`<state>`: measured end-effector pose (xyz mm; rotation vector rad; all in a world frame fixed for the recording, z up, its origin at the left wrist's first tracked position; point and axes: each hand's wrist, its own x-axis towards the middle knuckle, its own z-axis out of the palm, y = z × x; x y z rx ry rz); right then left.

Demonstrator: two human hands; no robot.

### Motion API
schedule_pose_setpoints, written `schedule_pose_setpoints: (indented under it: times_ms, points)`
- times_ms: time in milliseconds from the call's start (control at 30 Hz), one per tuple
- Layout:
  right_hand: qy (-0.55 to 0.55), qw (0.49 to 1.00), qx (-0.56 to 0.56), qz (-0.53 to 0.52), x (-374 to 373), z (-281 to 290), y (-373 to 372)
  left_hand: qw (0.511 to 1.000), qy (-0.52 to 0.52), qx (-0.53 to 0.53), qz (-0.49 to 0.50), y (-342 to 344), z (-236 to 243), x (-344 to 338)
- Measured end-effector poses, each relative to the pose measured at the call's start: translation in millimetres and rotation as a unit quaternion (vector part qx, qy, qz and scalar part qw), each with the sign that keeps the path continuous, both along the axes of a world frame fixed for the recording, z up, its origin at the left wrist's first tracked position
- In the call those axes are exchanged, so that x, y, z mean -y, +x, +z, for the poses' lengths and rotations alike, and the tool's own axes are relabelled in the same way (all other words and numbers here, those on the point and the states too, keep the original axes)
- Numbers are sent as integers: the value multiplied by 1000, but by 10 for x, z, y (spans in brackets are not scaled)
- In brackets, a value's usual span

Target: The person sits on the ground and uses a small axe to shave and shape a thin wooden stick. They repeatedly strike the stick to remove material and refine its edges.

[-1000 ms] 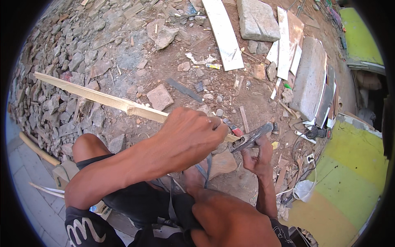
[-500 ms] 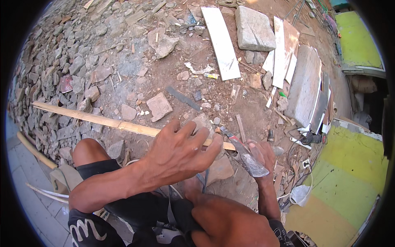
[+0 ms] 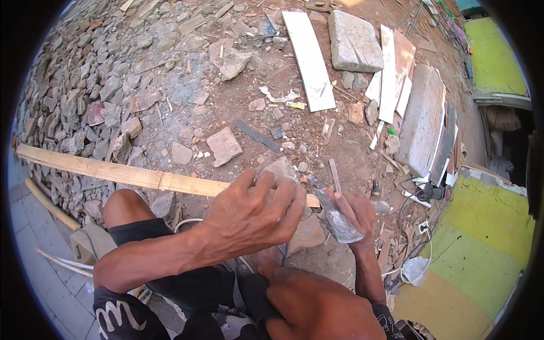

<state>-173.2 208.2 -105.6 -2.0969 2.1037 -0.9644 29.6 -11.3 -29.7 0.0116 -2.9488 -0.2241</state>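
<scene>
A long pale bamboo strip [image 3: 113, 169] lies crosswise in front of me, its right end beside a dusty grey metal blade tool [image 3: 341, 222]. My left hand [image 3: 254, 218] grips the strip near that end, fingers curled over it. At my right, my right hand [image 3: 361, 211] is closed on the blade tool, which is held angled downward just beside the strip's end; part of these fingers is hidden behind the metal. My bent bare knee [image 3: 122, 209] is under the strip at the left.
Broken stone rubble [image 3: 85, 90] covers the left ground. Beyond my hands are white boards [image 3: 306, 56] and concrete blocks [image 3: 354, 45]. At right lie a power tool [image 3: 439, 192], a cable with a socket [image 3: 423, 226] and yellow-green panels [image 3: 464, 249]. Grey paving [image 3: 42, 272] runs along the far left.
The strip has slid left, its left end now lower. The blade tool has swung round to point downward. My left hand has moved slightly down and changed its finger position on the strip.
</scene>
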Motion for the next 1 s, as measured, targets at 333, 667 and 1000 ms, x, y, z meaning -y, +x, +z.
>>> schedule_pose_setpoints:
  times_ms: [333,667,1000]
  points:
    - [1,1000,1,-16,36,53,1,1000,-7,27,-13,-87,31,47]
    - [44,999,18,-21,59,13,31,994,65,84,-10,-132,16,112]
    - [87,983,160,-33,131,45,140,981,171,93,-14,-237,-57,317]
